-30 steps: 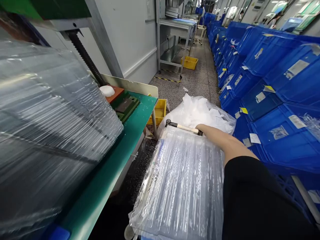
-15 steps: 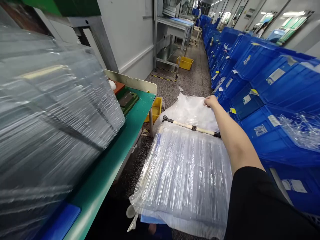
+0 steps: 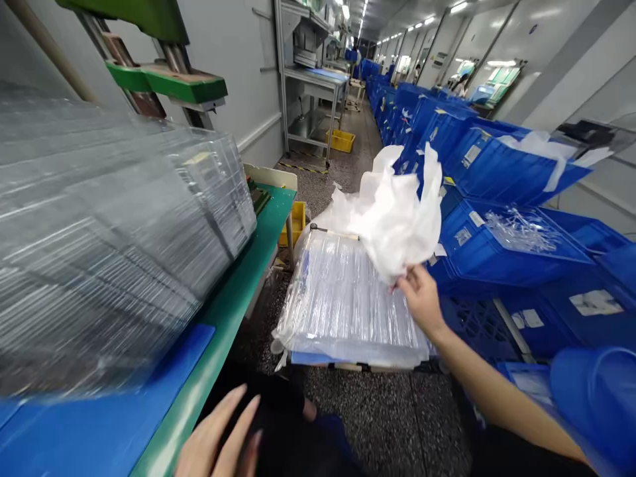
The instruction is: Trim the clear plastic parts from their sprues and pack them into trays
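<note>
Stacked blue crates (image 3: 507,175) lined the aisle opposite a green-topped workbench (image 3: 238,291) bearing clear plastic trays (image 3: 139,252). Between them, a crumpled white sheet (image 3: 397,212) rose over ribbed clear plastic (image 3: 342,298), pinched low by the right hand (image 3: 422,301); the left hand (image 3: 221,437) was unclenched near the workbench

- Trays (image 3: 124,245) are stacked on the workbench (image 3: 243,285), 10 o'clock.
- Crates (image 3: 477,248) are stacked, 2 o'clock.
- Plastic stack (image 3: 342,305) is set between, 12 o'clock.
- Sheets (image 3: 397,218) are held, 1 o'clock.
</note>
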A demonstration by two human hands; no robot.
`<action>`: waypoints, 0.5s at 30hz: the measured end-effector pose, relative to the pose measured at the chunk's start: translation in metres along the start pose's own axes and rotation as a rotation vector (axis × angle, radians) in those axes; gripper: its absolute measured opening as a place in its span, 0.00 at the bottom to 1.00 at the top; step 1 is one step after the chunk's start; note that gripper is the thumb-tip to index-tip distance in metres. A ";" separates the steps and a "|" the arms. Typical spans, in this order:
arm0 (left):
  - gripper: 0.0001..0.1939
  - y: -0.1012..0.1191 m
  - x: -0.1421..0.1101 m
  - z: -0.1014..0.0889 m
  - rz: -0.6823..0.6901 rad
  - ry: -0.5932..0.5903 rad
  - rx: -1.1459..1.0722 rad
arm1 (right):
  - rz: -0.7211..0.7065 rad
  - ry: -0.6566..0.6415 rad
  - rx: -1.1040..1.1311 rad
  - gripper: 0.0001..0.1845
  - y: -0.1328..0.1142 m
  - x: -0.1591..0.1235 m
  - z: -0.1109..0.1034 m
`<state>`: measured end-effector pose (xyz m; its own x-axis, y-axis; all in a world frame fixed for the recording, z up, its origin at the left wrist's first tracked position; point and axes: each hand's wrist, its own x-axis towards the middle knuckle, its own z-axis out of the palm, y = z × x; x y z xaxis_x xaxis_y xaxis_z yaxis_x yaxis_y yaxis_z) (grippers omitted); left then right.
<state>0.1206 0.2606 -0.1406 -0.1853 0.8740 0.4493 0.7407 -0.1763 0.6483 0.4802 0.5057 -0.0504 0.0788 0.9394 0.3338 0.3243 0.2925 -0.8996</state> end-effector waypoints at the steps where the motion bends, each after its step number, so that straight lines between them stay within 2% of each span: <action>1: 0.38 0.016 0.007 0.012 -0.032 -0.080 -0.104 | 0.054 -0.054 0.024 0.09 0.002 -0.037 0.002; 3: 0.38 0.043 0.025 0.043 -0.205 -0.202 -0.400 | 0.160 -0.146 0.060 0.08 0.007 -0.098 0.002; 5: 0.40 0.057 0.046 0.077 -0.341 -0.317 -0.664 | 0.246 -0.177 0.077 0.09 0.013 -0.140 -0.003; 7: 0.48 0.063 0.065 0.105 -0.369 -0.317 -0.676 | 0.295 -0.108 0.077 0.10 0.019 -0.165 -0.012; 9: 0.56 0.069 0.084 0.125 -0.287 -0.317 -0.517 | 0.311 0.042 0.070 0.12 0.028 -0.175 -0.018; 11: 0.57 0.075 0.102 0.139 -0.158 -0.359 -0.306 | 0.303 0.218 0.073 0.17 0.039 -0.172 -0.019; 13: 0.51 0.082 0.119 0.151 -0.030 -0.435 -0.162 | 0.281 0.388 0.091 0.21 0.050 -0.158 -0.019; 15: 0.37 0.086 0.134 0.162 0.063 -0.483 -0.116 | 0.237 0.543 0.118 0.23 0.057 -0.136 -0.025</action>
<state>0.2642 0.4357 -0.1238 0.1980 0.9651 0.1715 0.6591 -0.2606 0.7055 0.5119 0.3905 -0.1403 0.6160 0.7649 0.1885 0.1349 0.1334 -0.9818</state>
